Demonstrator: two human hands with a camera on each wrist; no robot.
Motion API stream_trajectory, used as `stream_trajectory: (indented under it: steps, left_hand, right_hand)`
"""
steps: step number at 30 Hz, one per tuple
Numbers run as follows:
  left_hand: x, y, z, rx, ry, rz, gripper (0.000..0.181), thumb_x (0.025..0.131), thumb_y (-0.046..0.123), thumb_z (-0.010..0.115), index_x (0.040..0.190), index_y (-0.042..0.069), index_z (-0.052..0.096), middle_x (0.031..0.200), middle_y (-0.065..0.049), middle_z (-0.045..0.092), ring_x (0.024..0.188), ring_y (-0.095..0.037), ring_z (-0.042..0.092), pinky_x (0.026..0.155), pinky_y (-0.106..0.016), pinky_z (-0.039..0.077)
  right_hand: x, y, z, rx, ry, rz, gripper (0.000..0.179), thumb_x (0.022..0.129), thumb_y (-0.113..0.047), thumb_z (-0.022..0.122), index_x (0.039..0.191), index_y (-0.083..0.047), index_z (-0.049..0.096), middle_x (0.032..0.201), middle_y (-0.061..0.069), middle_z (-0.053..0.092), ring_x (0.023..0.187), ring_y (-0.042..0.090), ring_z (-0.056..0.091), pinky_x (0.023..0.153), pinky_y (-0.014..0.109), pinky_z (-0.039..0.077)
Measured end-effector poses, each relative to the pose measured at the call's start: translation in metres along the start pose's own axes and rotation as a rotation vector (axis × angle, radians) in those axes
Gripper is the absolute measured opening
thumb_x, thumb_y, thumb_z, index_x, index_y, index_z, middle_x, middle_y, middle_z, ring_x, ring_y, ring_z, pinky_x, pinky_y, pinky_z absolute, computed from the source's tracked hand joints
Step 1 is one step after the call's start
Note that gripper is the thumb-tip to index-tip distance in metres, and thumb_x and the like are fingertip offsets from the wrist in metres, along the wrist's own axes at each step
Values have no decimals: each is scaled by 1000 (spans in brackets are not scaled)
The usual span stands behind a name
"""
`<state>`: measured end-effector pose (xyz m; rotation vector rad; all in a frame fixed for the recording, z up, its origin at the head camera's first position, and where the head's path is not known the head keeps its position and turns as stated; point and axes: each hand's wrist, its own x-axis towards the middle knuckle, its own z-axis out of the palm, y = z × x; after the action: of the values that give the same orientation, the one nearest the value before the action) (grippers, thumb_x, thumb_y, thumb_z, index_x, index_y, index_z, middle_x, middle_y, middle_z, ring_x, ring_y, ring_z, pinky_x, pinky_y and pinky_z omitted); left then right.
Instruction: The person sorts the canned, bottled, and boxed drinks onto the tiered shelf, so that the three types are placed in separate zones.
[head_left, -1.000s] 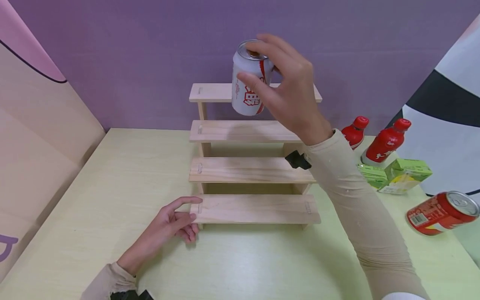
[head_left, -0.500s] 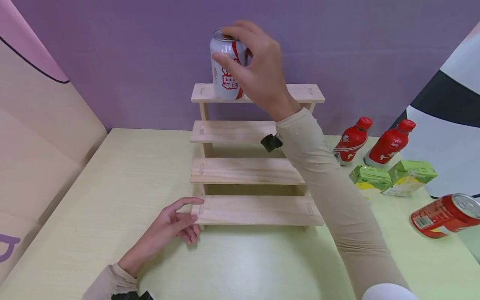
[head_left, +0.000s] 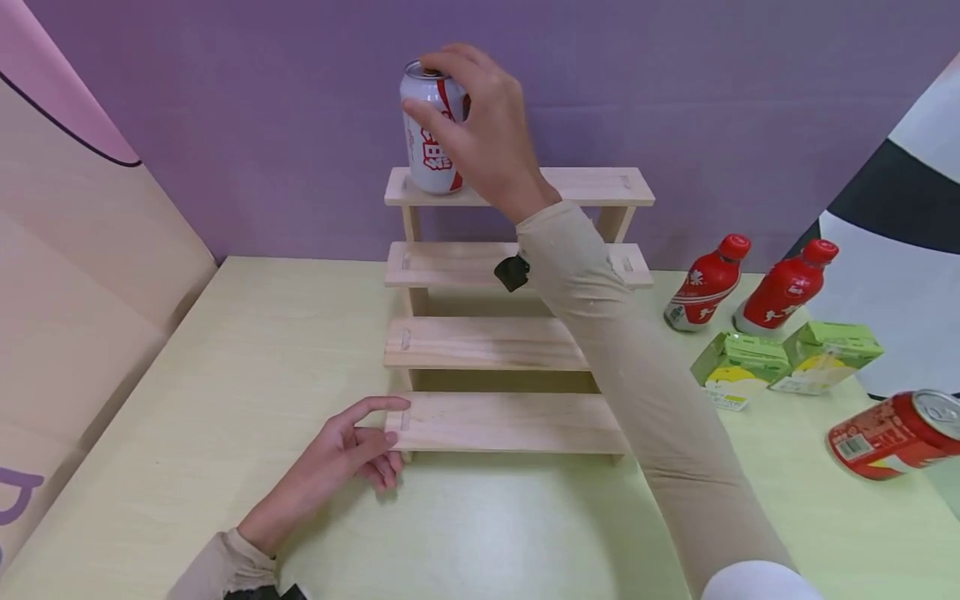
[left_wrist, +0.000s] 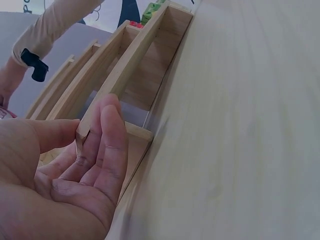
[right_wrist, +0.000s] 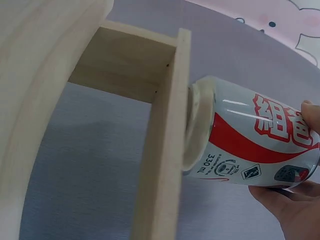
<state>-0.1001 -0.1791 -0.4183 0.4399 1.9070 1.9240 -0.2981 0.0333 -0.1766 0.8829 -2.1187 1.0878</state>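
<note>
A white soda can (head_left: 431, 150) with red lettering stands upright at the left end of the top step of a wooden tiered shelf (head_left: 510, 421). My right hand (head_left: 487, 125) grips it from above, thumb on its near side and fingers at the lid. In the right wrist view the can's (right_wrist: 255, 135) base is right at the top board's edge. My left hand (left_wrist: 75, 170) pinches the left end of the lowest board between thumb and fingers, as the left wrist view shows.
To the shelf's right stand two red bottles (head_left: 708, 283) and two green drink cartons (head_left: 750, 358). A red can (head_left: 892, 437) lies tilted near the table's right edge. Behind the shelf rises a purple backdrop (head_left: 262, 150).
My right hand has carried the white can leftward and back, from in front of the top step to its left end. The left hand keeps its hold on the lowest board.
</note>
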Motion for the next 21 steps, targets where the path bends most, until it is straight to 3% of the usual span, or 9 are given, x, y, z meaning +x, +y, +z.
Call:
stream_trajectory:
  steps: [6, 15, 21]
  left_hand:
    - [-3, -1, 2, -1, -7, 11, 44, 104, 15, 54, 146, 10, 42, 90, -33, 65, 70, -24, 68, 66, -41, 61]
    - [2, 3, 1, 4, -9, 17, 43, 104, 14, 54, 146, 11, 43, 89, -33, 65, 70, -26, 68, 65, -43, 61]
    - [4, 3, 0, 4, -14, 8, 44, 104, 15, 55, 146, 11, 43, 89, -33, 65, 70, -26, 68, 66, -42, 61]
  right_hand:
    - [2, 8, 7, 22, -8, 37, 41, 92, -29, 73, 127, -8, 66, 130, 2, 59, 105, 4, 57, 83, 16, 52]
    - [2, 11, 1, -15, -29, 24, 46, 93, -33, 72, 131, -10, 60, 132, 0, 56, 107, 3, 54, 83, 14, 49]
    - [2, 13, 1, 21, -36, 56, 52, 93, -31, 73, 136, -8, 55, 132, 0, 57, 107, 4, 55, 86, 16, 49]
